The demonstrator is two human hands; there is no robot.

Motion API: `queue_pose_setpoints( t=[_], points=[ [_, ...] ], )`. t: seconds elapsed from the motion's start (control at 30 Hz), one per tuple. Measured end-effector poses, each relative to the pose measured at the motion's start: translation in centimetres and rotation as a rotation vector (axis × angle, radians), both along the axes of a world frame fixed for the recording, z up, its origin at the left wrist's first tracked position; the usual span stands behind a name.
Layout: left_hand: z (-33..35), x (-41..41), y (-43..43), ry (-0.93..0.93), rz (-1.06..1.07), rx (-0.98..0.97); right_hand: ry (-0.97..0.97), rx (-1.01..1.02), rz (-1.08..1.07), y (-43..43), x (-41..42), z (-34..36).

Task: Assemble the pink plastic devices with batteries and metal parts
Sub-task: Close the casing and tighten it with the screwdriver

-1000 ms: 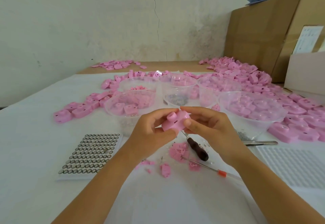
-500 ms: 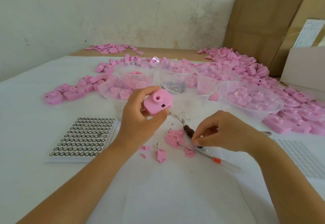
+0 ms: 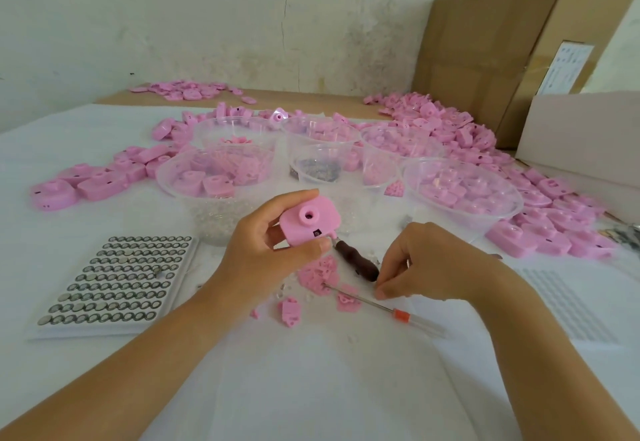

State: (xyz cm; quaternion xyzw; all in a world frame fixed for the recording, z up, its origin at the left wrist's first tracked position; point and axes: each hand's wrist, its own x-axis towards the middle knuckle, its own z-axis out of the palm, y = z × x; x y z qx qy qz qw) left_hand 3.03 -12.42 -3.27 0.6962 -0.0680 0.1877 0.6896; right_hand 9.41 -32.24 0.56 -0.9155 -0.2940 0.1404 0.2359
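The left hand (image 3: 263,253) holds one pink device shell (image 3: 308,222) above the table, fingers curled round it above and below, its round socket facing the camera. The right hand (image 3: 426,264) is down at the table between the thin screwdriver (image 3: 360,298) and the dark-handled tool (image 3: 356,262), thumb and forefinger tips drawn together (on the shaft or on some small part, I cannot tell). The step looks like fetching a tool or part for the held shell, so the next move calls for a clean lift and a steady approach to it.

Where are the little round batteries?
In the head view, the battery tray lies at the left, beside the left hand, near a clear bowl.
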Motion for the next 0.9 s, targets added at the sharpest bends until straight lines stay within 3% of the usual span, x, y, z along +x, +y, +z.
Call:
queue_pose_setpoints(
  t=[0.2,0.33,0.47,0.6,0.9],
  points=[
    [0.3,0.1,0.1,0.047,-0.092,-0.2,-0.044,-0.031,-0.02,0.0,-0.1,-0.3],
    [0.2,0.0,-0.1,0.044,-0.075,-0.172,-0.04,0.043,0.007,0.0,-0.3,0.3],
    [0.2,0.1,0.0,0.047,-0.055,-0.178,0.212,0.028,0.208,0.6,-1.6,1.1],
    [0.2,0.1,0.1,0.056,-0.062,-0.169,0.138,-0.094,0.229,1.2,-2.2,0.7],
    [0.2,0.0,0.1,0.061,-0.053,-0.151,0.143,-0.026,0.236,1.9,-2.5,0.1]
  ],
)
